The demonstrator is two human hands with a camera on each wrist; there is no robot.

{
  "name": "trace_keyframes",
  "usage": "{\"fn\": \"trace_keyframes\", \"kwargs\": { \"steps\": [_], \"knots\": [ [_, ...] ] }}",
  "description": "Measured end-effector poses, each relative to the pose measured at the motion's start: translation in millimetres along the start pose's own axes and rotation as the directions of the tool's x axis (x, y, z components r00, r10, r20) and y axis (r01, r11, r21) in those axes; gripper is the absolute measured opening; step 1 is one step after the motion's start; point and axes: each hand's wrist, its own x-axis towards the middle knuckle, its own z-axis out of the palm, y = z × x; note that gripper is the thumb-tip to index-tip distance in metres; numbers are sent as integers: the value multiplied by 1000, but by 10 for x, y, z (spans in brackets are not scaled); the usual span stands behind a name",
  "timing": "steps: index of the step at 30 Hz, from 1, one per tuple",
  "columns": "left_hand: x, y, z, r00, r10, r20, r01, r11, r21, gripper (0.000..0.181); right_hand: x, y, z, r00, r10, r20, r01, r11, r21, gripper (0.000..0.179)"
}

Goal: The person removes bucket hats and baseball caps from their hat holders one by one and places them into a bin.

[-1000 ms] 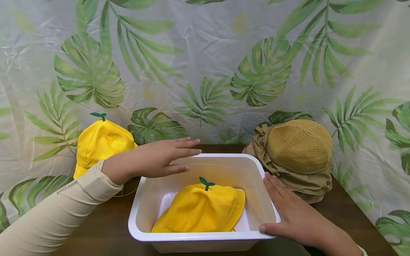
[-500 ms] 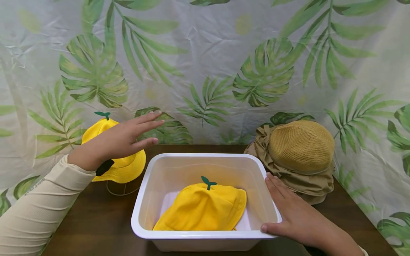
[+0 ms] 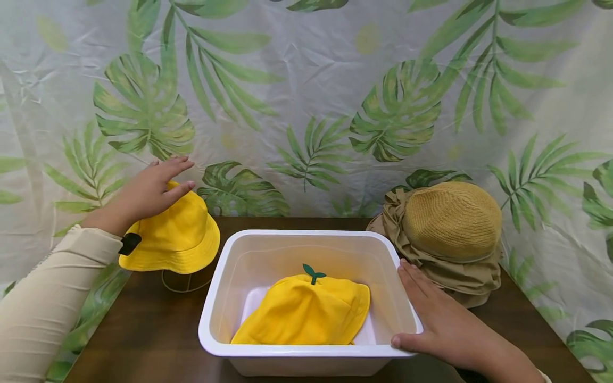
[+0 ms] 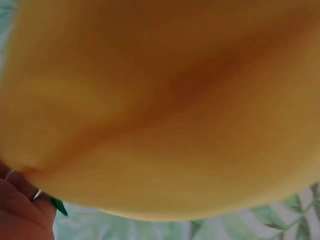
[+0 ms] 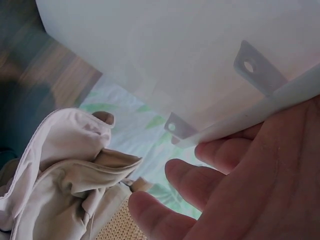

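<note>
At the left, a yellow brimmed hat point(image 3: 177, 234) sits on a wire stand point(image 3: 184, 290). My left hand point(image 3: 148, 191) lies at its crown, fingers extended, covering the top in the head view. In the left wrist view the hat's cloth fills most of the picture, and a green leaf tip point(image 4: 59, 206) shows beside the fingers. Another yellow hat point(image 3: 306, 314) with a green sprout point(image 3: 313, 273) lies inside a white plastic tub point(image 3: 306, 233). My right hand point(image 3: 445, 319) rests on the tub's right rim, straight fingers along the outside and thumb over the front corner.
Right of the tub stands a stack of hats with a tan knitted hat point(image 3: 452, 221) on top and brown cloth hats point(image 3: 460, 276) below. A leaf-print curtain point(image 3: 306, 106) hangs behind the dark wooden table point(image 3: 143, 324).
My left hand has moved left, from above the tub to the crown of the yellow hat on the stand. My right hand has stayed on the rim.
</note>
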Motion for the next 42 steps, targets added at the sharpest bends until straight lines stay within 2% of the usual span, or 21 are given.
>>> {"fn": "trace_keyframes", "kwargs": {
  "steps": [7, 11, 21, 30, 42],
  "knots": [
    [-26, -201, -4, 995, -89, 39, 91, 995, -32, 65, -2, -8, 3, 1000, 17, 2, -17, 1000, 2, 110],
    [-65, -267, 8, 989, -134, 58, 138, 989, -61, 70, -3, -9, 4, 1000, 9, -8, -9, 1000, -4, 110],
    [-79, -309, 7, 974, -206, 96, 213, 974, -76, 75, -2, -21, 1, 999, 32, 5, -32, 999, 6, 109],
    [-136, -304, 63, 966, -251, 67, 257, 961, -103, 74, 2, -25, 5, 999, 37, 14, -37, 999, 10, 109],
    [-154, -345, 123, 954, -294, 63, 300, 946, -121, 76, -2, -24, 1, 999, 36, 10, -36, 999, 17, 110]
  ]
}}
